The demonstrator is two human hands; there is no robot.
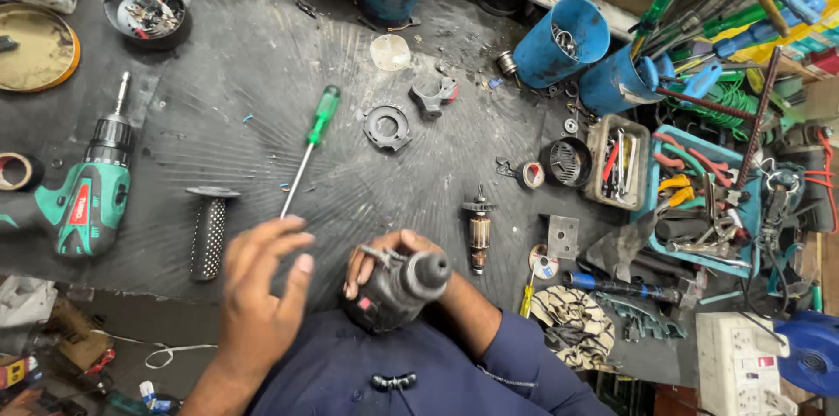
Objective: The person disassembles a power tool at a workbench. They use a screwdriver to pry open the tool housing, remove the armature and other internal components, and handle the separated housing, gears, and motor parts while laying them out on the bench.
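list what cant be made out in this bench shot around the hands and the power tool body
Head view:
- Power tool body: its underside is hidden by the right hand gripping it.
- Left hand: motion-blurred, palm side unseen.
- Armature: winding detail too small.
- Green drill: handle cut by the left edge.

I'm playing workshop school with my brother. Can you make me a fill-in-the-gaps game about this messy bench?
1. The screwdriver on the bench has a ____ handle.
2. The right hand holds a dark power tool body, while the left hand hovers open near the screwdriver's ____.
3. The cordless drill lies at the ____ side of the bench.
4. The two tipped cups holding tools are ____.

Missing words: green; tip; left; blue
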